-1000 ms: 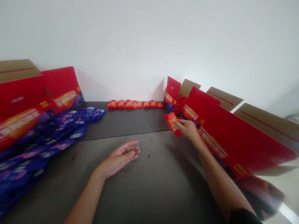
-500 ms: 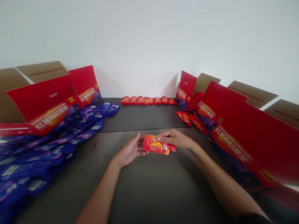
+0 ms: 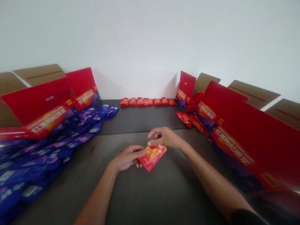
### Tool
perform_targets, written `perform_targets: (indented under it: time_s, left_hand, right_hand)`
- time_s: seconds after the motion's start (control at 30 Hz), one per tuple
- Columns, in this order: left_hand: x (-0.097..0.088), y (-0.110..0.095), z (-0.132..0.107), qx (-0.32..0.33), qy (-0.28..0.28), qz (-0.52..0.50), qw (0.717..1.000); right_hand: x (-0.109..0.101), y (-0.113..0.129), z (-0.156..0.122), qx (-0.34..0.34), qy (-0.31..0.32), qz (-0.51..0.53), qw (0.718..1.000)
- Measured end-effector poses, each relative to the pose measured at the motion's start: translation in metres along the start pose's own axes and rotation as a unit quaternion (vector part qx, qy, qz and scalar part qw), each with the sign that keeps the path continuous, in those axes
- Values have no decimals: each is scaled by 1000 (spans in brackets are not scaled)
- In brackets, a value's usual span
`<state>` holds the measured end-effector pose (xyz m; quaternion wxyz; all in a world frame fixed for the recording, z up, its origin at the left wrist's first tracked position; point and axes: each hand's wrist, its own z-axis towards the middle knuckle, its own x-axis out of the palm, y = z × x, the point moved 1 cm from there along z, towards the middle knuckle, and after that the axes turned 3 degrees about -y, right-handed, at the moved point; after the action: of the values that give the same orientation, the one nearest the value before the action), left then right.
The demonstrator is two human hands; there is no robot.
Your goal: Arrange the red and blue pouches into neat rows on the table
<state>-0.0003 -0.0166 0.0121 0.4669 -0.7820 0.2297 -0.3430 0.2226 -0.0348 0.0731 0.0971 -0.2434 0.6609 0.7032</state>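
A red and orange foil packet point(image 3: 152, 154) hangs tilted just above the dark table point(image 3: 150, 193) in front of me. My left hand point(image 3: 127, 157) pinches its left edge between thumb and fingers. My right hand point(image 3: 164, 137) is at the packet's upper right corner, fingers curled and touching it; whether it grips the corner I cannot tell.
Several blue packets point(image 3: 47, 147) are heaped on the left below a red printed carton point(image 3: 39, 109). A row of red packets point(image 3: 147, 102) lies along the far wall. More red packets point(image 3: 192, 120) spill beside open red cartons point(image 3: 234, 131) on the right.
My right hand brought a red packet from the right-hand carton to the table's middle. My left hand rose to meet it and now pinches its left edge; the packet has tilted downward.
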Motion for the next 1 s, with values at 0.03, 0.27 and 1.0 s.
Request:
perform_targets:
  time_s: [0.03,0.27,1.0]
  left_hand:
    - [1,0,0,2,3,5,1000]
    - [-4,-3,12,104,-105,-74,986]
    - [-8,-7,11,134,-153,-133,970]
  right_hand:
    - [1,-1,1,-5,-38,9,999]
    - [7,-5,0,75,-128,156,977]
    - [-156,-86,60,171,-407,63,895]
